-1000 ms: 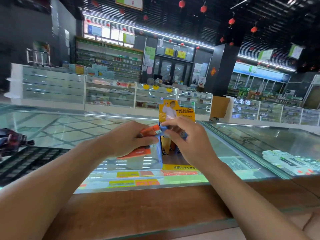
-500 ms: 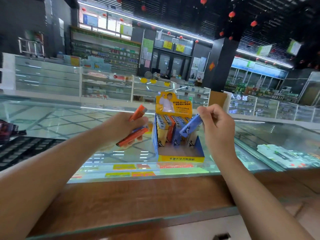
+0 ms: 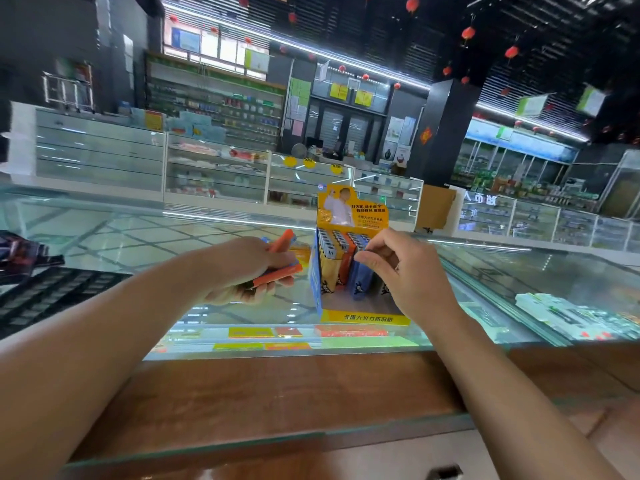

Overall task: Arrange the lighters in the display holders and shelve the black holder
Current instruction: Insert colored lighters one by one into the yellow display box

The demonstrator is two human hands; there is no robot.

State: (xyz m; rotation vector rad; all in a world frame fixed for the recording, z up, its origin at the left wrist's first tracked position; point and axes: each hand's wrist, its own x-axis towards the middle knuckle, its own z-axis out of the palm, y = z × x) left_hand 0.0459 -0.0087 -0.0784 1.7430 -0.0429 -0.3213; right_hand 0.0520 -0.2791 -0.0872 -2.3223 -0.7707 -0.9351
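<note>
A yellow and blue cardboard display holder point(image 3: 363, 317) stands on the glass counter, with several upright lighters in its rows. My left hand point(image 3: 242, 268) hovers left of it and grips a bundle of orange lighters point(image 3: 277, 275). My right hand point(image 3: 405, 268) is at the holder's right side, its fingertips pinching the top of a blue lighter point(image 3: 362, 278) that stands in the front row. A black holder point(image 3: 45, 299) lies flat at the far left of the counter.
The glass counter point(image 3: 138, 251) has a wooden front edge point(image 3: 277, 393). White boxed goods point(image 3: 561, 313) lie under the glass at right. A dark packet point(image 3: 20, 254) sits at the far left. Display cabinets line the shop behind.
My right hand took a blue lighter from the bundle in my left hand, carried it right, then lowered it into the holder's front row. My left hand stayed left with the orange lighters.
</note>
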